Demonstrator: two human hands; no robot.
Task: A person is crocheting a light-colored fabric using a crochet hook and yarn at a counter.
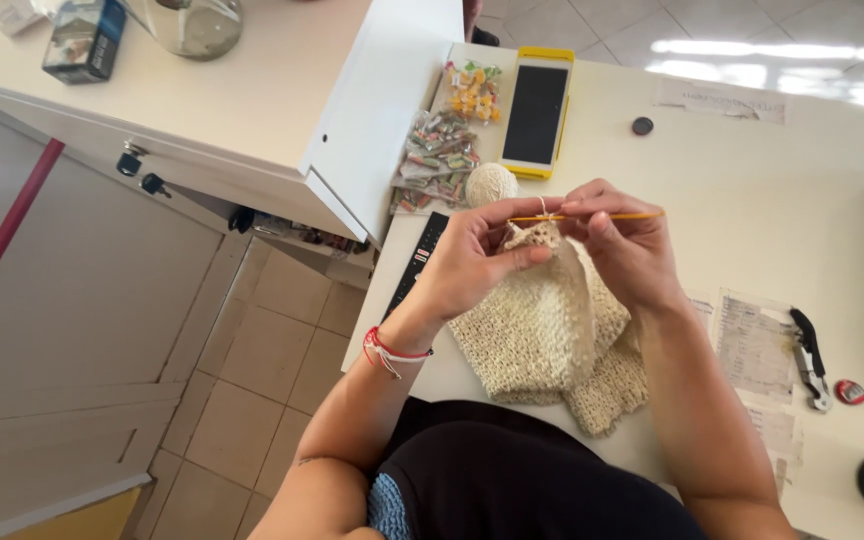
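My left hand (474, 262) pinches the top edge of a cream crocheted piece (542, 330) that hangs down onto the white table (752, 190). A red and white thread bracelet sits on that wrist. My right hand (624, 245) grips a thin yellow crochet hook (592, 216), held level, with its tip in the yarn loops between both hands. A cream yarn ball (491, 184) lies just beyond the left hand.
A phone in a yellow case (537, 113) and bags of wrapped candies (440, 160) lie at the table's far left. A black remote (414, 265) lies under my left hand. Paper slips (757, 345), a corkscrew tool (810, 360), a red cap (849, 392) sit right. White counter (252, 90) at left.
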